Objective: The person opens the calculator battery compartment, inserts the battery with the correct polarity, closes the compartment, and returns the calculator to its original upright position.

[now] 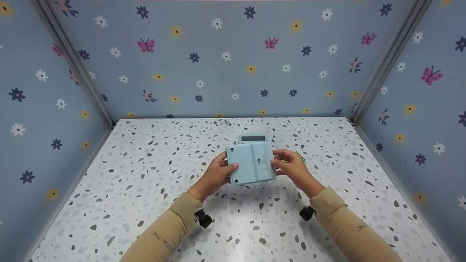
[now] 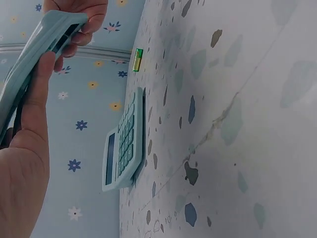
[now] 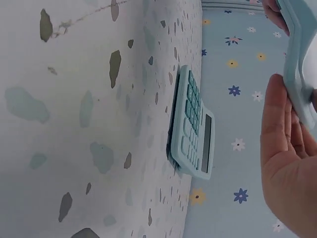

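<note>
A light blue calculator [image 1: 249, 163] is held underside up above the table, its back with two dark round spots and a recessed strip facing the head camera. My left hand [image 1: 214, 173] grips its left edge, thumb on the back and fingers beneath. Along the right edge, my right hand [image 1: 293, 167] holds it between thumb and fingers. Behind and below, a second light blue calculator [image 1: 253, 138] lies on the table, mostly covered in the head view; its keys and screen [image 3: 207, 144] show in the right wrist view.
A green battery [image 2: 137, 59] lies on the speckled white table [image 1: 153, 156], right of the lying calculator and largely hidden behind my right hand in the head view. Flower-patterned blue panels [image 1: 225, 65] with grey frame bars [image 1: 382, 54] enclose the table at the back and sides.
</note>
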